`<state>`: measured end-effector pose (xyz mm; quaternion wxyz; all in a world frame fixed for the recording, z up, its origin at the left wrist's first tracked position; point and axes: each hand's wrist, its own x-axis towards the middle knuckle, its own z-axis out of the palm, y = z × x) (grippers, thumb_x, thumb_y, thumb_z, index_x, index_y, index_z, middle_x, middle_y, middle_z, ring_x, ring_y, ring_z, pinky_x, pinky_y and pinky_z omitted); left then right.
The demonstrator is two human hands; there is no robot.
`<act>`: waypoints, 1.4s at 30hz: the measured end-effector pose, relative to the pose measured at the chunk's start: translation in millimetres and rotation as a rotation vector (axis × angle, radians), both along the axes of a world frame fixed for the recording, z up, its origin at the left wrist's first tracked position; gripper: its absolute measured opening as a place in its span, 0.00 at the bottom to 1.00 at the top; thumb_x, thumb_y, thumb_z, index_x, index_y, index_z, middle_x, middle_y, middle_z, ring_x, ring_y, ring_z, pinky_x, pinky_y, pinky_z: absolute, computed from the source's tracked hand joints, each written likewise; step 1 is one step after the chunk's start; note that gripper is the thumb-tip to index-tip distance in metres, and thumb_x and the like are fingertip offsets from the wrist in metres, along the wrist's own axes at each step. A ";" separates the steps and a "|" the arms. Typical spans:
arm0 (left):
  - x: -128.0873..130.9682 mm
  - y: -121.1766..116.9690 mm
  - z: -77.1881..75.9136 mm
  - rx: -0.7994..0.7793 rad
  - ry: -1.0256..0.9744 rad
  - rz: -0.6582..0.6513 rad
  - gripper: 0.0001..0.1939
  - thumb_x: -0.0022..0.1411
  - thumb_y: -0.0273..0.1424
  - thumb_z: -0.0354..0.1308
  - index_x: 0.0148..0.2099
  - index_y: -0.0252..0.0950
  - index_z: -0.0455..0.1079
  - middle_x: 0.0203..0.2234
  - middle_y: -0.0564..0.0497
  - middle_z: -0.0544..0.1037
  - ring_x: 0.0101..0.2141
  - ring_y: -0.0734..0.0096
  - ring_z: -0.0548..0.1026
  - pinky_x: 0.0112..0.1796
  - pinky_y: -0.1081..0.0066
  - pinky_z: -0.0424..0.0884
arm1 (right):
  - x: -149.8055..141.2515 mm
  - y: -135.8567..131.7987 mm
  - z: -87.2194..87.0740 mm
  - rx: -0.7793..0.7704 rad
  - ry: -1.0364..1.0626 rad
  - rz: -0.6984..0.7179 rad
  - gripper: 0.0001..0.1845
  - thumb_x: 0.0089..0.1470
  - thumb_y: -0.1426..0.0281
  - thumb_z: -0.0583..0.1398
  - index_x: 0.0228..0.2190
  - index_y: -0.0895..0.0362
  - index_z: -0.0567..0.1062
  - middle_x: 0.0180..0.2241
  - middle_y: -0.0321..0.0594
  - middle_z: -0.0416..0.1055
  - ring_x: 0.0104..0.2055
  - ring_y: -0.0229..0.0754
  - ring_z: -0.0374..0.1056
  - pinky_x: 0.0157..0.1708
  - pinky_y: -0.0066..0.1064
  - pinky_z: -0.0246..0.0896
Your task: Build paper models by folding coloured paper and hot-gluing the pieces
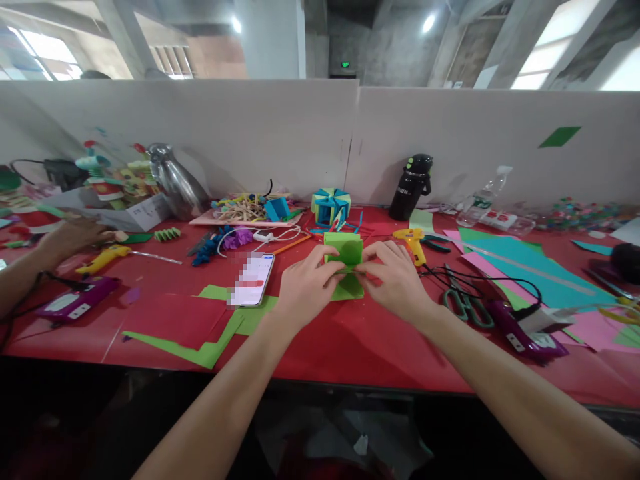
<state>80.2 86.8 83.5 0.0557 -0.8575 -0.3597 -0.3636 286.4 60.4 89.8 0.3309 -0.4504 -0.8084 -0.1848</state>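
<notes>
Between my two hands is a folded piece of green paper (345, 249), held just above the red tabletop (320, 347). My left hand (313, 280) pinches its left side, with the thumb across a crease. On the opposite edge, my right hand (393, 275) grips the paper with thumb and fingers pressed together. The upper part of the sheet stands up while a lower flap slants toward me. A phone (254, 280) with a lit screen lies left of my left hand, partly over green sheets. Behind the paper stands a blue and green paper construction (331, 207).
Red paper (175, 320) lies at left; a yellow glue gun (413, 243), scissors (467, 303) and a purple power strip (527, 333) are at right. A black bottle (413, 187) stands against the partition (280, 133). Another person's hand (75, 237) rests at far left.
</notes>
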 end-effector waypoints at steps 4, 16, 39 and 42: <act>-1.8 1.5 1.0 0.010 0.007 0.012 0.06 0.66 0.28 0.60 0.42 0.43 0.77 0.49 0.53 0.77 0.38 0.70 0.79 0.31 0.72 0.70 | -0.1 -0.1 -0.9 0.004 0.004 0.007 0.06 0.58 0.73 0.62 0.30 0.54 0.79 0.36 0.42 0.72 0.39 0.46 0.62 0.37 0.38 0.53; -0.3 -0.4 -4.5 0.069 -0.037 -0.007 0.06 0.66 0.27 0.59 0.41 0.41 0.78 0.46 0.53 0.78 0.33 0.74 0.77 0.30 0.72 0.67 | -1.3 0.8 -5.4 0.015 -0.012 -0.008 0.02 0.52 0.75 0.66 0.30 0.56 0.79 0.36 0.41 0.71 0.40 0.46 0.62 0.38 0.38 0.52; -6.9 -5.4 -6.7 0.100 -0.026 0.008 0.09 0.67 0.28 0.57 0.37 0.40 0.78 0.44 0.51 0.78 0.34 0.72 0.77 0.33 0.71 0.68 | -2.2 -11.2 -9.3 0.011 0.058 -0.024 0.25 0.55 0.60 0.66 0.53 0.54 0.73 0.45 0.47 0.69 0.45 0.53 0.66 0.43 0.45 0.60; -10.0 -4.2 -7.1 0.075 -0.067 0.021 0.08 0.67 0.27 0.56 0.40 0.40 0.78 0.44 0.51 0.78 0.34 0.72 0.77 0.33 0.71 0.68 | 4.0 -13.6 -10.6 0.013 0.161 0.036 0.27 0.56 0.60 0.65 0.55 0.53 0.70 0.46 0.47 0.70 0.48 0.54 0.67 0.48 0.48 0.61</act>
